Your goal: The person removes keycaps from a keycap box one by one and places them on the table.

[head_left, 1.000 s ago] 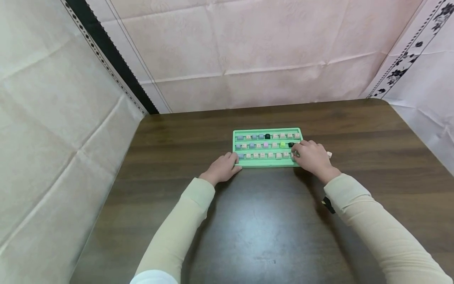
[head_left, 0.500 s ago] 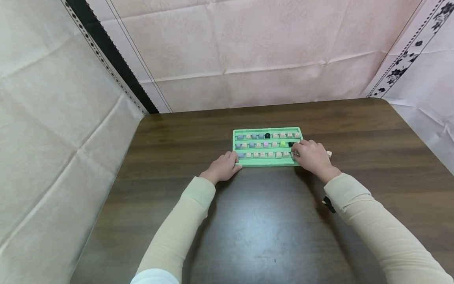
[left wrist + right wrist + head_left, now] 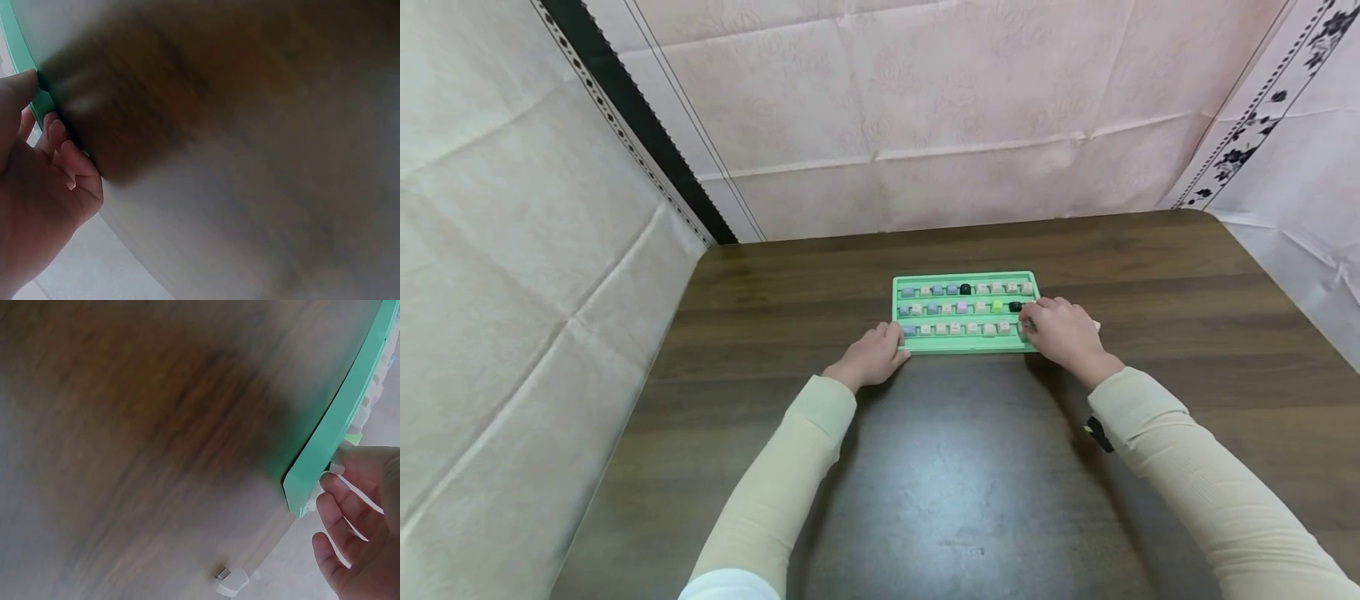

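Observation:
A mint-green tray (image 3: 962,349) with three rows of small keycaps lies on the table. Most keycaps are white or bluish; a black keycap (image 3: 965,289), a lime keycap (image 3: 997,305) and a pink keycap (image 3: 962,307) stand out. My left hand (image 3: 872,353) grips the tray's front left corner, thumb at the front edge and fingers at the side. Over the right end of the lower rows, my right hand (image 3: 1062,333) pinches a small white keycap (image 3: 336,468) between thumb and index finger. Its other fingers are bent loosely past the tray's side.
One loose white keycap (image 3: 232,582) lies on the table right of the tray, mostly behind the right hand in the head view. The brown wooden table (image 3: 940,467) spreads around the tray. Pale cloth (image 3: 970,117) hangs behind and along both sides.
My right hand has shifted very slightly to the right and hides more of the loose white keycap. The left hand keeps its hold on the tray's corner.

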